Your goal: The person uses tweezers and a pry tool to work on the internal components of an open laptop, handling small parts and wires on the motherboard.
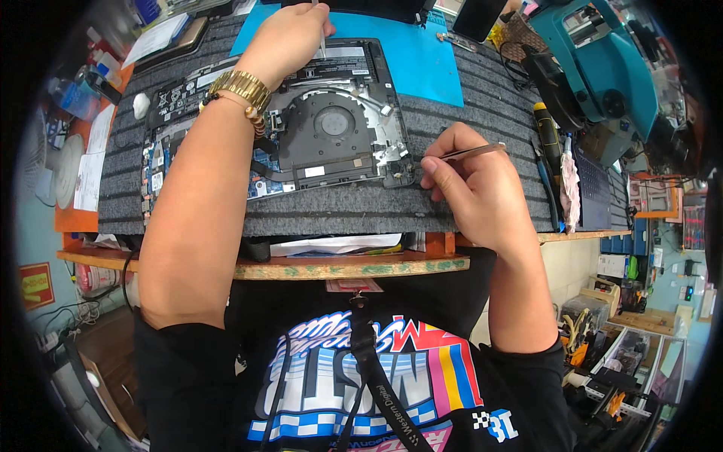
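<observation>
The open laptop (286,128) lies on the grey mat (467,113) at the upper middle of the frame. The right hand (471,188) pinches tweezers (467,153) at its lower right corner; the left hand (290,34) grips a thin tool (322,41) at the top edge. Steadying both wrists on the mat would likely help keep the tips precise.

one head-worn fisheye looks steeply down, close over the workbench (354,265) (edges bend).

Left hand (290,34) reaches far forward, fingers pinched — right hand (471,188) nearer the body, fingers curled tight in a pinch.
</observation>
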`<state>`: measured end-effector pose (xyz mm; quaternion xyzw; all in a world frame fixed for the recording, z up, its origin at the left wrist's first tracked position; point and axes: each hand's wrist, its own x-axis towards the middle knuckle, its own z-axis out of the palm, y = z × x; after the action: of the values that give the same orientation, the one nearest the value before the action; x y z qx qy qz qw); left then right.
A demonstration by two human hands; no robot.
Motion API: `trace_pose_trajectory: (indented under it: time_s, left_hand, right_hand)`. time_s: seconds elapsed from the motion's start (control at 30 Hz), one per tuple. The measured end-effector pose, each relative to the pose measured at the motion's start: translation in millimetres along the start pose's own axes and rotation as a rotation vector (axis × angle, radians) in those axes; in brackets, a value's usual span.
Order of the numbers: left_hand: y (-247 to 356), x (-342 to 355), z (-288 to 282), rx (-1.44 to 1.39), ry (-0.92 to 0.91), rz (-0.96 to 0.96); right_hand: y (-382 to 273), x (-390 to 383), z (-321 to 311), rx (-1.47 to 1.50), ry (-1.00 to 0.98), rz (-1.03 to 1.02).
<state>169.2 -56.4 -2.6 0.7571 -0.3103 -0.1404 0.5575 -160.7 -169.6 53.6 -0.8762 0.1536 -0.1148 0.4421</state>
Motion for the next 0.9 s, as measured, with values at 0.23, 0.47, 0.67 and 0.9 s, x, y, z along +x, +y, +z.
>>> trace_pose_trajectory:
  time_s: [0.23,0.47,0.67,0.9]
  left_hand:
    - [-9,8,6,-0.014,-0.059,0.026]
    - [-4,12,6,0.005,-0.099,-0.011]
    - [15,3,17,0.171,-0.055,-0.029]
    - [13,5,11,0.415,-0.048,0.141]
  right_hand:
    - [5,6,-1,-0.093,-0.037,-0.106]
    - [6,13,-6,-0.054,-0.09,-0.054]
    - [8,15,-9,-0.06,-0.115,-0.045]
    - [11,21,-10,-0.093,-0.153,-0.118]
